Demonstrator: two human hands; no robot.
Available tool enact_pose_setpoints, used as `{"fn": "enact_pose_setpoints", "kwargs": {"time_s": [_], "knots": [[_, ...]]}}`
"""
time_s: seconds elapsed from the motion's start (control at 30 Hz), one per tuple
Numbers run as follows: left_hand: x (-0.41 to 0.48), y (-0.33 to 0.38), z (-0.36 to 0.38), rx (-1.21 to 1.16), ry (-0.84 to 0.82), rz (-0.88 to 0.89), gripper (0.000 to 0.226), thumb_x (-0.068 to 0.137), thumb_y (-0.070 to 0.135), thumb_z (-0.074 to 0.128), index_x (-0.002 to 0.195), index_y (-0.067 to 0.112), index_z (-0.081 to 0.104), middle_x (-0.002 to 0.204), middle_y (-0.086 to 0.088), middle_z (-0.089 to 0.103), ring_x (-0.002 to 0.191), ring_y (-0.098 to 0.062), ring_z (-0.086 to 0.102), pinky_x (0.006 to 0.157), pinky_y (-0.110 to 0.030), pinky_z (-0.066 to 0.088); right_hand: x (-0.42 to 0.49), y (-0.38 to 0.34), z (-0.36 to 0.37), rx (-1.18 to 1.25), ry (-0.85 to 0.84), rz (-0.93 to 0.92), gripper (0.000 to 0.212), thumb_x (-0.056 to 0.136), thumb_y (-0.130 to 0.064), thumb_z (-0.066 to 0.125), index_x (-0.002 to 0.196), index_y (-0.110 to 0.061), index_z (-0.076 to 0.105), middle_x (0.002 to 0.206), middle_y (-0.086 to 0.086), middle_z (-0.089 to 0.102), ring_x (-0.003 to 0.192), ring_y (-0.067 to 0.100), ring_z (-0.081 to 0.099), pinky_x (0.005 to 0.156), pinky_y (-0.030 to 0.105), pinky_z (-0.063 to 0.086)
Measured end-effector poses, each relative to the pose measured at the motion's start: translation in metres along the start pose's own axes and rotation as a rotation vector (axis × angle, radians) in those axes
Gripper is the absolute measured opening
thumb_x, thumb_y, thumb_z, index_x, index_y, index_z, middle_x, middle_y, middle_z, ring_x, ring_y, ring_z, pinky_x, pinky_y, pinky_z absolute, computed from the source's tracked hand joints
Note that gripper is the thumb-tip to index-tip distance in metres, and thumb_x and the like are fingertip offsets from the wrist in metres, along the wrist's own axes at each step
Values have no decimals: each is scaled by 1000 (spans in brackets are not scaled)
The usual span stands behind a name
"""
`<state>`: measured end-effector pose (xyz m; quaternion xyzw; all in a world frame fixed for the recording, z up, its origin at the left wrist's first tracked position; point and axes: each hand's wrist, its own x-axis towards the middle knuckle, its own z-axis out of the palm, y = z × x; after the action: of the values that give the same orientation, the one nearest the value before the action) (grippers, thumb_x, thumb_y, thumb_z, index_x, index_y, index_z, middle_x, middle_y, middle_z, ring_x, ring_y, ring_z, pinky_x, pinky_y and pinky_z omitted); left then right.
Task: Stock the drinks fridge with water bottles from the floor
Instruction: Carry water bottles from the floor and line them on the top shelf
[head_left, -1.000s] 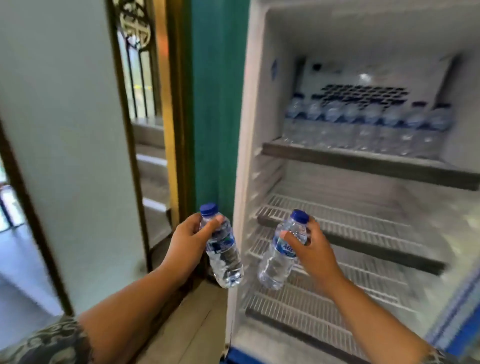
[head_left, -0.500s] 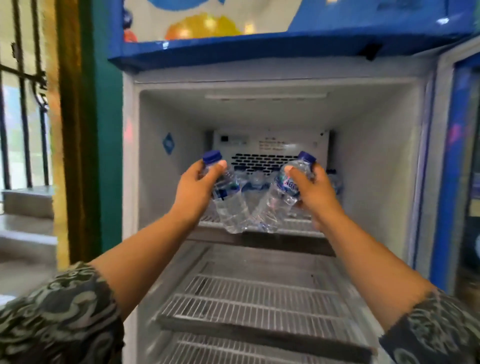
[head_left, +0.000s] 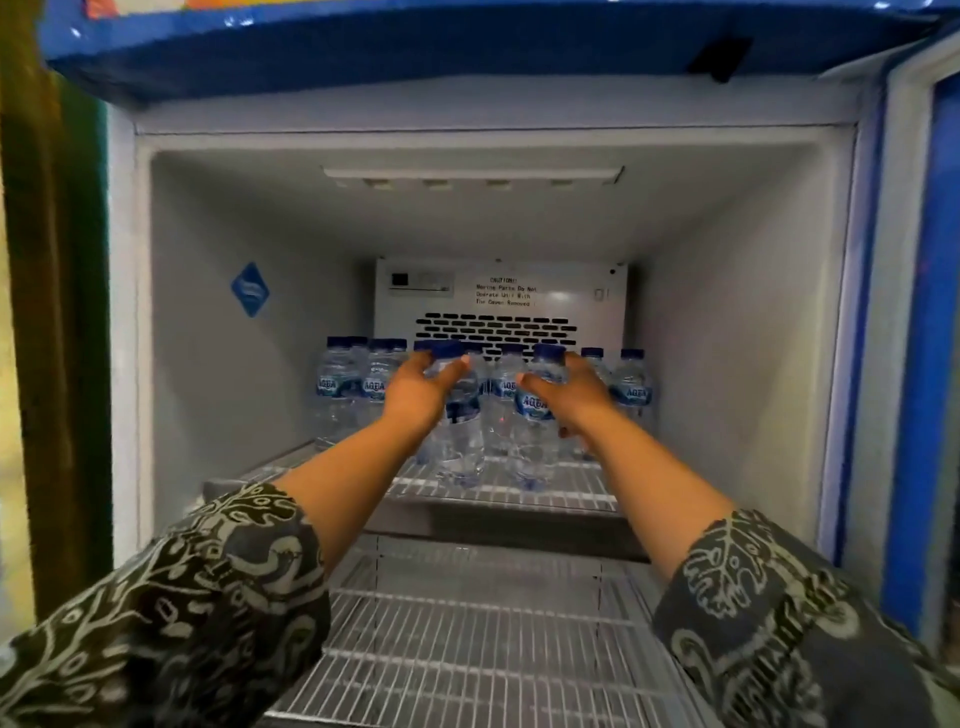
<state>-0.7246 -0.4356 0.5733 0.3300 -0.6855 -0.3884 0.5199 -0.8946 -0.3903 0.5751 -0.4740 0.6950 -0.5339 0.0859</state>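
Gripping clear blue-capped bottles (head_left: 464, 441): left hand (head_left: 417, 391), right hand (head_left: 577, 391).

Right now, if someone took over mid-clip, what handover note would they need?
Left hand grips one water bottle; right hand grips a second bottle.
Both stand roughly upright over the front of the top shelf, just ahead of the stocked row at the back; whether they touch the wire is unclear.
Done: back row.
Left: release both, fetch more for the lower shelf.
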Motion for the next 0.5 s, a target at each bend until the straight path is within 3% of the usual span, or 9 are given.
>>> {"fn": "enact_pose_setpoints", "kwargs": {"time_s": [0.23, 0.4, 0.5], "knots": [[22, 4, 4, 174, -174, -27, 69, 92, 42, 53, 146, 6, 28, 152, -14, 31, 136, -33, 35, 107, -41, 33, 0, 8, 7, -115, -18, -147, 82, 86, -48, 59, 149, -18, 17, 157, 4, 20, 140, 30, 28, 111, 42, 28], [41, 10, -7, 415, -310, 35, 73, 88, 46, 57, 141, 2, 36, 148, -16, 38, 132, -32, 41, 106, -39, 34, -4, 21, 11, 36, -36, -182, 84, 80, -56, 60, 147, -22, 23, 152, 4, 31, 137, 27, 35, 109, 40, 33], [51, 16, -16, 374, -374, 127, 59, 89, 42, 58, 135, 8, 47, 140, -11, 49, 118, -25, 52, 97, -34, 39, -5, 23, 13, 27, -45, -178, 85, 79, -58, 59, 148, -24, 21, 153, 3, 29, 138, 26, 33, 111, 40, 32]]}}
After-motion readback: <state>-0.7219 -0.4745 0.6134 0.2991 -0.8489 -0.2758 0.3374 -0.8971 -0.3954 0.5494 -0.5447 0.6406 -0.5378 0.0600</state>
